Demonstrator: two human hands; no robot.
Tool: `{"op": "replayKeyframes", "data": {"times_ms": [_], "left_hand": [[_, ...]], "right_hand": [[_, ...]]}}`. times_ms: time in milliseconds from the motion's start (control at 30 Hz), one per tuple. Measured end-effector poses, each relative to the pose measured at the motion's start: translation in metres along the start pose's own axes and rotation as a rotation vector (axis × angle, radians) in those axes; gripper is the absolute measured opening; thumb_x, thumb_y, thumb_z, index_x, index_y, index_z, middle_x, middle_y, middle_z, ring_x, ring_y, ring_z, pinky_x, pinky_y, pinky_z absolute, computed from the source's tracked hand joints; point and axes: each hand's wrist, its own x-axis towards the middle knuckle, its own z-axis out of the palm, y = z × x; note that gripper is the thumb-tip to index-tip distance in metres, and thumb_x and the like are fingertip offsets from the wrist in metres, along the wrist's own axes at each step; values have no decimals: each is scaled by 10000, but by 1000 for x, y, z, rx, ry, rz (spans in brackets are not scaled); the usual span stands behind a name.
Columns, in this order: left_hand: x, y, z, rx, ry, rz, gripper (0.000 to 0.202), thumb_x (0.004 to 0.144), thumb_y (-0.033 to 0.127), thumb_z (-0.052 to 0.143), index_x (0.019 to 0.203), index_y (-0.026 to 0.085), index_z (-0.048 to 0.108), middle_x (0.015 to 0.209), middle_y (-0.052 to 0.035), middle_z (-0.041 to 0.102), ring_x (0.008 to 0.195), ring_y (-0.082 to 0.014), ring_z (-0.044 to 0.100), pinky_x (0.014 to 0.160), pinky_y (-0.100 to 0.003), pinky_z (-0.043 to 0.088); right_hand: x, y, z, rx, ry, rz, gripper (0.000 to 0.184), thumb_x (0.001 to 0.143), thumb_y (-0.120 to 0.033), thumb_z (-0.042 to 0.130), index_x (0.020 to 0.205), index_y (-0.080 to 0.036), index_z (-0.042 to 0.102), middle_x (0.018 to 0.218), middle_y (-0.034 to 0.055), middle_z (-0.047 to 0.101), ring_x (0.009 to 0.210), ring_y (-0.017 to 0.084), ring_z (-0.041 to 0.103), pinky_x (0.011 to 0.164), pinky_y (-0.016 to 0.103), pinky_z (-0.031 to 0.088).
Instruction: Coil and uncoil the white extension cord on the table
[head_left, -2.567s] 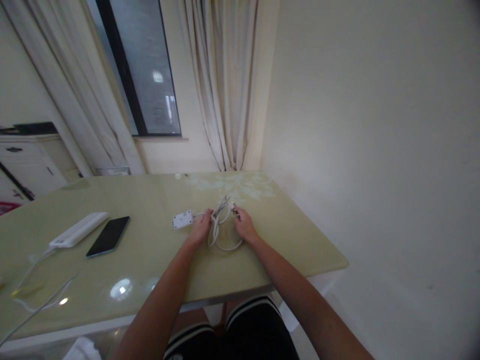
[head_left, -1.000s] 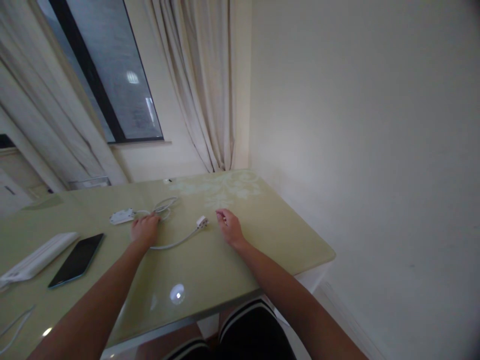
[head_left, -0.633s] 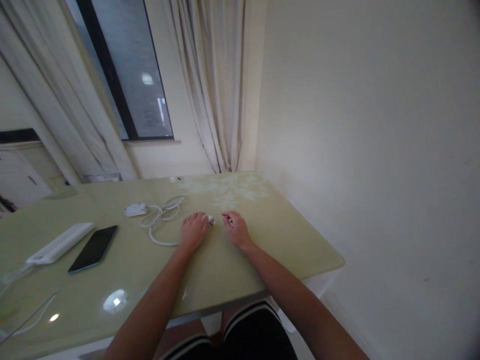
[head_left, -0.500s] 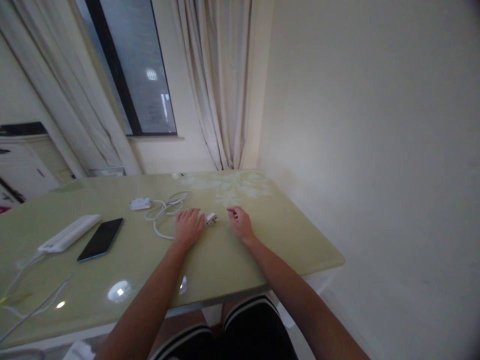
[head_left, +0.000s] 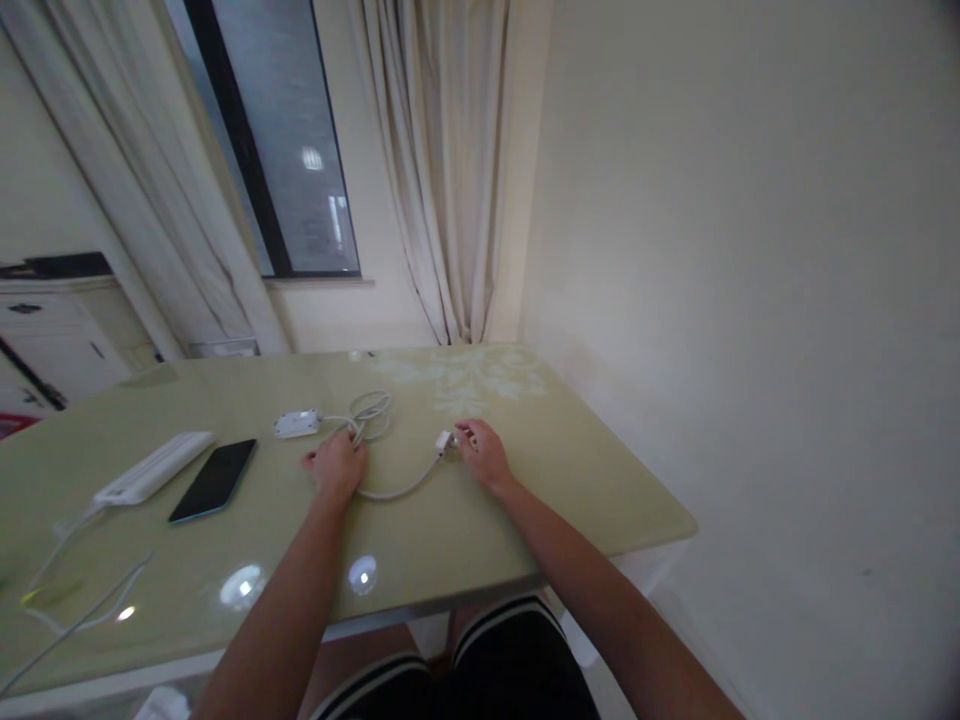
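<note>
My left hand (head_left: 337,466) is low over the tabletop, fingers bent and closed around part of a white power cable (head_left: 397,495); its fingertips are partly hidden. The cable runs from under this hand in a curve to a white plug (head_left: 444,441). My right hand (head_left: 484,452) has its fingers curled, with thumb and fingertips pinching the plug at its right side. Beyond my left hand lies a small white power strip (head_left: 297,424), joined to the cable, whose loose loops (head_left: 373,408) rest on the table.
On the left of the glossy greenish table (head_left: 585,500) are a black phone (head_left: 214,482) and a long white power strip (head_left: 156,468) with its own cord (head_left: 75,620). A wall (head_left: 750,300) borders the right; curtains (head_left: 442,170) and a window (head_left: 289,140) stand behind.
My left hand has moved left, away from the plug and onto the cable. The plug is now at my right fingertips. The small power strip has turned slightly and the cable loops have shifted.
</note>
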Motion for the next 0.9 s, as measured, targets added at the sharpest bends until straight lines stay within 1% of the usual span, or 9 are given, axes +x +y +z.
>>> {"op": "replayKeyframes", "data": {"times_ms": [167,267,333,400,467,533,700,800,900], "left_hand": [[-10,26,5,-489,-8,149,400,867,527,586,976,167,721,962,-108,754,860,-247,684,819,-364,497],[-23,48,8,-891,-84,145,595,802,625,651,1143,140,692,983,-105,747,692,-192,679,704,-332,532],[-31,59,9,-1093,-164,193,704,769,651,688,1236,126,645,1053,-127,740,714,-190,702,716,-339,558],[-36,64,9,-1188,-206,271,707,773,652,697,1242,126,634,1126,-152,730,809,-208,728,783,-359,576],[-38,64,8,-1171,-185,332,652,811,637,672,1229,136,643,1159,-159,725,874,-221,732,834,-377,576],[-38,61,7,-1050,-99,371,571,864,607,628,1196,145,665,1081,-140,745,889,-227,723,854,-389,567],[-41,57,6,-790,84,405,441,940,553,539,1020,155,709,877,-98,748,827,-226,701,822,-386,556],[-50,64,6,-775,77,519,394,941,536,553,981,181,719,883,-84,750,787,-201,696,794,-350,558],[-62,74,8,-750,-17,667,334,948,489,559,998,199,717,877,-71,739,772,-182,686,781,-317,555]], "right_hand": [[-7,-19,-10,-211,-84,-262,340,1000,-444,563,1204,-202,688,1169,92,706,1130,218,581,1050,384,369],[-11,-30,-10,-295,-186,-416,409,964,-520,605,1225,-214,679,1193,107,703,1153,235,583,1077,409,332],[-12,-35,-7,-346,-315,-467,439,936,-567,625,1166,-199,691,1112,118,723,1079,238,620,1036,391,369],[-14,-36,-3,-417,-412,-453,388,945,-539,622,1093,-187,695,1022,116,736,987,228,653,972,359,412],[-14,-35,1,-473,-422,-390,286,992,-441,575,1057,-187,689,975,108,743,916,212,673,918,329,435],[-14,-32,3,-491,-382,-303,246,1021,-381,528,1040,-199,691,933,99,749,857,199,685,875,308,447],[-13,-30,3,-503,-292,-96,312,1034,-475,484,1032,-254,704,874,72,758,791,200,695,743,268,443],[-12,-31,3,-479,-256,-40,330,1055,-463,436,1095,-263,695,936,69,764,811,203,703,708,260,426],[-10,-28,2,-457,-232,3,308,1062,-391,434,1080,-225,693,949,88,760,821,204,702,706,259,418]]}}
